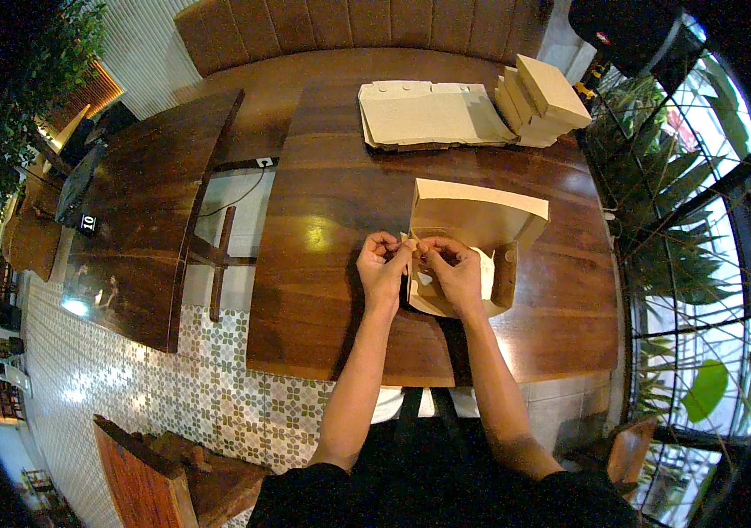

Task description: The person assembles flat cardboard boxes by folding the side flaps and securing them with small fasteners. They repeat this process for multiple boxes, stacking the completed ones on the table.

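Observation:
On the dark wooden table in front of me stands a brown cardboard box with its lid raised at the far side. My left hand pinches the box's left edge near the back corner. Close beside it, my right hand has its fingertips closed on the same cardboard corner, its palm over the inside of the box. A white patch, perhaps paper, shows in the box just right of my right hand. My fingers partly hide the corner they hold.
A stack of flat cardboard blanks lies at the table's far side, with folded boxes piled beside it. Another wooden table stands to the left. Behind is a padded brown bench. A wooden chair stands at the lower left.

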`<move>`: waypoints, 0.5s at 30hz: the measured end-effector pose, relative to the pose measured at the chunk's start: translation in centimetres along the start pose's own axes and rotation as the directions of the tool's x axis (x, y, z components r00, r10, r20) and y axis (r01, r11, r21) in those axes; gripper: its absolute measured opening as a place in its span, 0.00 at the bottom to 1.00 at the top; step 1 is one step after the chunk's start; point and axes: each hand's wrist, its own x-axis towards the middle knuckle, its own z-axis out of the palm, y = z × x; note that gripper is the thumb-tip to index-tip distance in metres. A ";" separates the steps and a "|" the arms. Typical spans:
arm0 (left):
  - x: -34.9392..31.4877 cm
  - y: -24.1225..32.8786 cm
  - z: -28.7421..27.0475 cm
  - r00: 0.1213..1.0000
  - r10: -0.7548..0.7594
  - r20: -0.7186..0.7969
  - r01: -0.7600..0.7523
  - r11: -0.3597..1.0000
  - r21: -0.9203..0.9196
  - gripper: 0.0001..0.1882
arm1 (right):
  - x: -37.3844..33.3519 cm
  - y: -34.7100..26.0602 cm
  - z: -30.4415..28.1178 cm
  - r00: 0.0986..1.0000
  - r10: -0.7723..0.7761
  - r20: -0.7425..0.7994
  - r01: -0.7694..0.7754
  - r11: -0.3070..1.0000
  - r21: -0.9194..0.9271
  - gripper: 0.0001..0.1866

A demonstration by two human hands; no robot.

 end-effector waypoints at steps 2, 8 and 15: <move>0.0 -0.1 0.0 1.000 0.012 -0.011 -0.012 1.000 0.005 0.15 | -0.3 -0.4 -0.2 0.999 0.012 0.036 -0.012 1.000 0.016 0.10; 0.0 -0.4 0.0 0.996 0.084 -0.022 -0.083 0.995 0.049 0.16 | -0.5 -0.7 -0.3 0.999 0.021 0.028 -0.021 0.999 -0.029 0.10; -0.1 -0.2 0.0 0.998 0.067 -0.014 -0.067 0.997 0.034 0.14 | -0.1 -0.1 0.1 0.999 -0.035 -0.025 0.032 0.993 -0.112 0.09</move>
